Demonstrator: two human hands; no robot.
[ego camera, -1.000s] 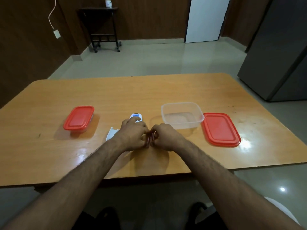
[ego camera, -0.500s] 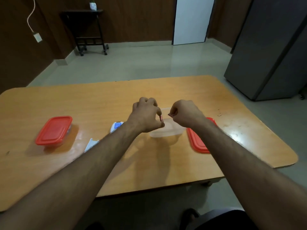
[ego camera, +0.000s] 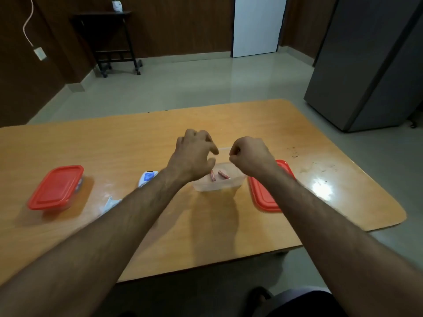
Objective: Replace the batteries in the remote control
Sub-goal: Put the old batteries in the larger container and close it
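Two small red batteries (ego camera: 219, 175) lie inside the clear plastic container (ego camera: 218, 185) at the middle of the table. My left hand (ego camera: 193, 155) hovers above the container's left side, fingers spread apart and holding nothing. My right hand (ego camera: 250, 156) hangs over its right side, curled into a loose fist with nothing visible in it. The white remote control (ego camera: 148, 177) with a blue panel lies left of the container, partly hidden by my left forearm. Its white battery cover (ego camera: 110, 204) rests on the table nearer to me.
The open container's red lid (ego camera: 263, 197) lies flat just right of it. A closed container with a red lid (ego camera: 56, 187) stands at the table's left. The orange table (ego camera: 320, 202) ends close at right; a dark cabinet (ego camera: 370, 65) stands beyond it.
Both hands lifted from the remote and moved right over the clear container. The battery pinched in my left fingers is released, and two batteries now lie in the container.
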